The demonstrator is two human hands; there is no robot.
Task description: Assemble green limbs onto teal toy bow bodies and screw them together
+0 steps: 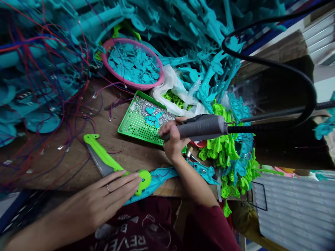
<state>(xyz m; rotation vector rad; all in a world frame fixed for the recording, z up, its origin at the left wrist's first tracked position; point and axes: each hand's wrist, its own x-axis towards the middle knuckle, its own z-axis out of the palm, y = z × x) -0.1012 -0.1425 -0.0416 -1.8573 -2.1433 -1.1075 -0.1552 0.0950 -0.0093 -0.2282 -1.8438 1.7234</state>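
My left hand (104,200) lies flat, fingers stretched out, on a lime-green plastic arm (107,155) with a round disc end. Beneath that disc runs a long turquoise plastic part (162,174) along the table's front edge. A grey power screwdriver (201,127) is gripped in my right hand (174,137), its cable end pointing right and its tip hidden. That hand is over the right side of a green perforated tray (133,127), which holds many small silver screws (141,106) and several turquoise pieces (154,116).
Behind the tray stand a pink basket (160,78) of turquoise pieces and a white bag (170,78) with green parts. Turquoise parts (183,21) are heaped at the back. Red and blue wires (65,115) tangle on the left; green parts (222,153) pile up right. A black cable (274,62) loops above.
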